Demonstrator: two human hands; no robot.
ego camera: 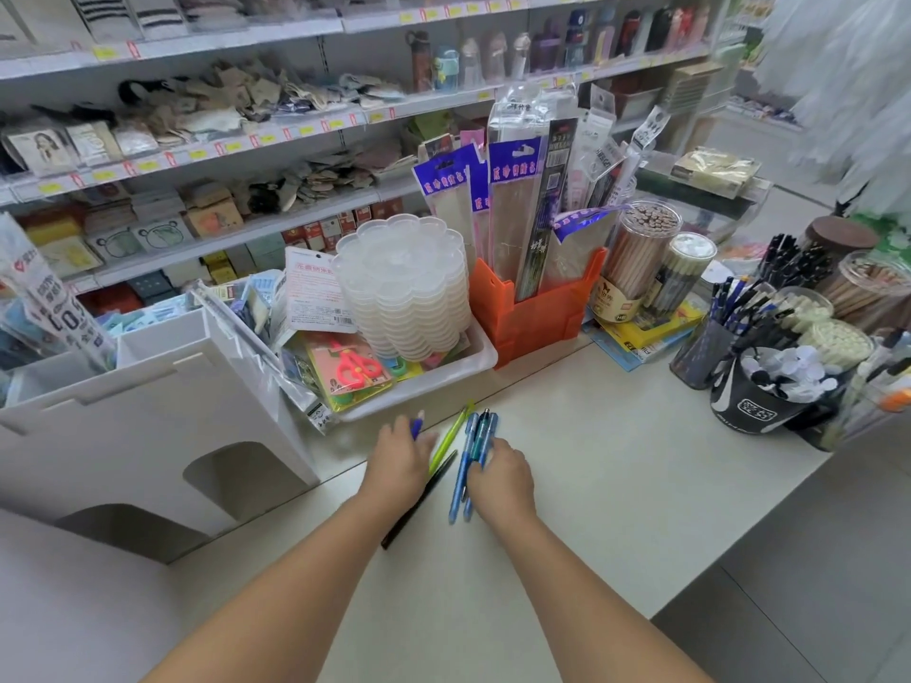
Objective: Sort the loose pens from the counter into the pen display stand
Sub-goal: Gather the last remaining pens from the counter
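Left hand [399,453] held a blue pen [416,427]; right hand [503,478] gripped blue pens [468,460] on bench [591,485]. Light, stiff, slippery; best taken mid-barrel.

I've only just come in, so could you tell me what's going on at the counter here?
A person is gathering loose pens on the white counter of a stationery shop. The left hand holds a blue pen, with a green pen and a black pen lying beside it. The right hand rests on a cluster of blue pens. Cups of pens stand at the right; none of the loose ones is there yet.
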